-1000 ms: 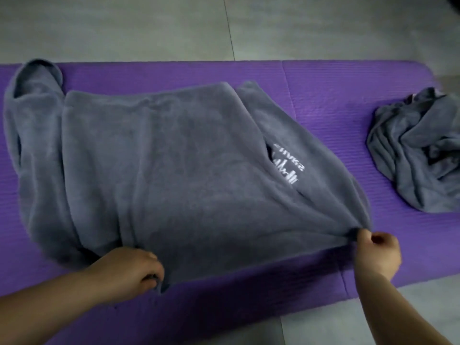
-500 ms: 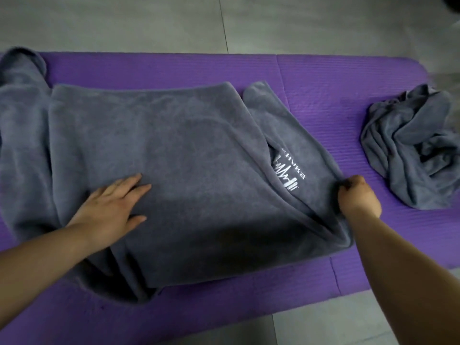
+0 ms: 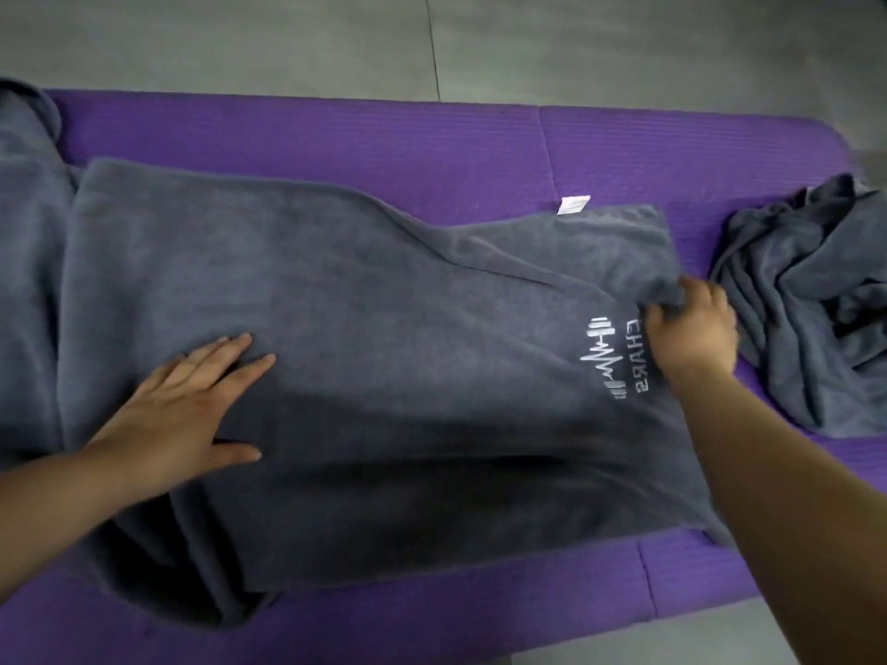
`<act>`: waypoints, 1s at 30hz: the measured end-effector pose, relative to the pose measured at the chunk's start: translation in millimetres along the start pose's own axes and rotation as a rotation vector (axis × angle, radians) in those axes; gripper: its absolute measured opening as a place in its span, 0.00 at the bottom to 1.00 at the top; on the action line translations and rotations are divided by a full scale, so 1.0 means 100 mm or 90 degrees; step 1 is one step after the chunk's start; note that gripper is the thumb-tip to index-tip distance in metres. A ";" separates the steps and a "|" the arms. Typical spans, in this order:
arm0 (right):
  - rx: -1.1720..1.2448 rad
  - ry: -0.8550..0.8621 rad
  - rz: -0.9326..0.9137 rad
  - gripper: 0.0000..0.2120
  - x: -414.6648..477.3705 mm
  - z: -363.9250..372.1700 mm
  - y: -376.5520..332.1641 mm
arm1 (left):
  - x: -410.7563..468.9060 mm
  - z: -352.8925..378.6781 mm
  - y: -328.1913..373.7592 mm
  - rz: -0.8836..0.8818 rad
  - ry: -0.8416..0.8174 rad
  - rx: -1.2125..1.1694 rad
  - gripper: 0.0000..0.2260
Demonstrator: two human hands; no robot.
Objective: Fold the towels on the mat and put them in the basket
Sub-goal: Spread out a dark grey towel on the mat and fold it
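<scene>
— On the purple mat (image 3: 336,136), where's the grey towel (image 3: 408,304)?
— Spread under both hands. Left hand (image 3: 182,405) presses flat on its middle, fingers straight; right hand (image 3: 691,328) grips a fold at its right edge, beside the crumpled towel (image 3: 811,300).

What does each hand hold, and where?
The right hand grips the spread towel at its right edge; the left hand only rests flat on it.

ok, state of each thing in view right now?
big towel: spread on the mat, partly folded, layers misaligned.
second towel: crumpled heap at the mat's right end, unfolded.
mat: laid flat, under both towels.
left hand: flat, pressing the big towel.
right hand: gripping the big towel's right edge.
</scene>
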State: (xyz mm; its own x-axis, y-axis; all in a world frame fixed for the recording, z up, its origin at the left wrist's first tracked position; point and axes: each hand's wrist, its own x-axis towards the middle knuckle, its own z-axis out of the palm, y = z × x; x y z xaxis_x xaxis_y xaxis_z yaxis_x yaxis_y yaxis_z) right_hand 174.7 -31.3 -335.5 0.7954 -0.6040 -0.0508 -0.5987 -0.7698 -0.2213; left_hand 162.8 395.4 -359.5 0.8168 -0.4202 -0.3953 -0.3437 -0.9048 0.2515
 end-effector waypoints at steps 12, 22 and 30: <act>0.039 -0.042 0.035 0.15 0.94 0.08 -0.58 | 0.11 0.12 -0.17 0.033 -0.036 0.091 0.57; -0.028 -0.071 -0.130 0.29 0.24 0.07 -0.64 | 0.03 -0.40 0.13 -0.100 -0.088 -0.027 0.38; -0.108 -0.174 -0.520 0.24 -0.86 0.21 -1.32 | -0.60 -0.81 -0.84 -0.302 0.093 -0.225 0.16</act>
State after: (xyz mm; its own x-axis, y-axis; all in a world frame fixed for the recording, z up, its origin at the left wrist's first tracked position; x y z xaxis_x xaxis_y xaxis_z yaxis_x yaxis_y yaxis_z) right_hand 187.4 127.1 -322.4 0.9632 0.2029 -0.1765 0.1788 -0.9734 -0.1432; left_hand 180.4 502.4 -285.1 0.9069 0.0595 -0.4170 0.2275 -0.9024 0.3659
